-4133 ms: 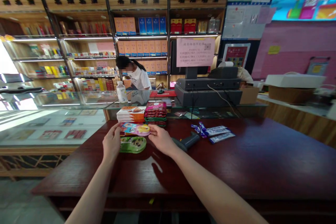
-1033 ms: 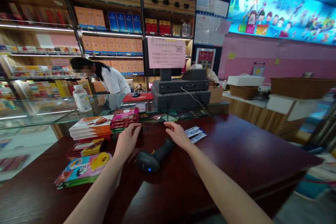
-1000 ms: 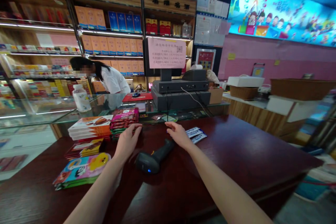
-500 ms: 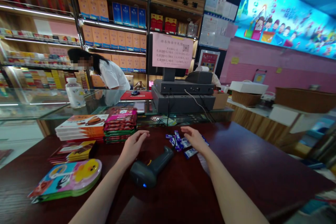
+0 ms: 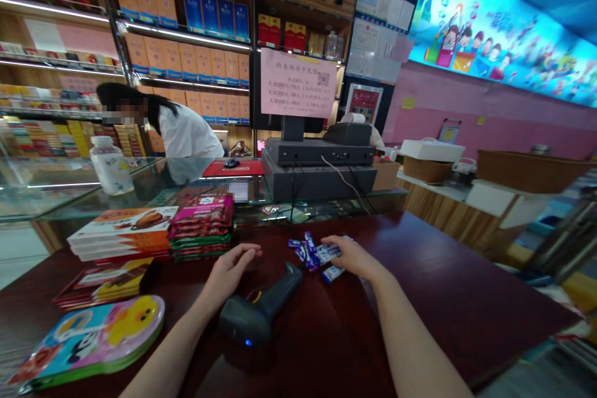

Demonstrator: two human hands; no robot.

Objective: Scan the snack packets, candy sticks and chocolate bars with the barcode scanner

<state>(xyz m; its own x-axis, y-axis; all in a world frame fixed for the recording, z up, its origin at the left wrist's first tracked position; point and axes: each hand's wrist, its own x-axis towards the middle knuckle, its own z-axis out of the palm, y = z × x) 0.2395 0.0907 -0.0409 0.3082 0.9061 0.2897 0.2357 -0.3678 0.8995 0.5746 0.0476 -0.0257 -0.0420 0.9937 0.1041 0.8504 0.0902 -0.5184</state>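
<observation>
Several small purple-and-white wrapped candy bars [image 5: 306, 256] lie loosely piled on the dark wooden table. My right hand [image 5: 354, 256] is over the right side of the pile, fingers apart and bent down at the wrappers; whether they touch cannot be made out. My left hand [image 5: 232, 270] hovers left of the pile with fingers stretched out, holding nothing. Between my forearms lies a black barcode scanner [image 5: 255, 313], its blue light on. Nearest to my left hand is a stack of red and green snack bags [image 5: 201, 224].
White-and-orange boxes [image 5: 125, 230], flat brown-and-yellow packs [image 5: 105, 280] and colourful duck-shaped packs [image 5: 93, 339] line the table's left. Behind stand a glass counter with a bottle [image 5: 111, 168] and a cash register [image 5: 319, 168]. A person in a white shirt [image 5: 189, 134] bends behind the counter.
My right hand has lowered onto the area of the candy bars, its fingers bending more. My left hand stays open. The view has shifted slightly to the right.
</observation>
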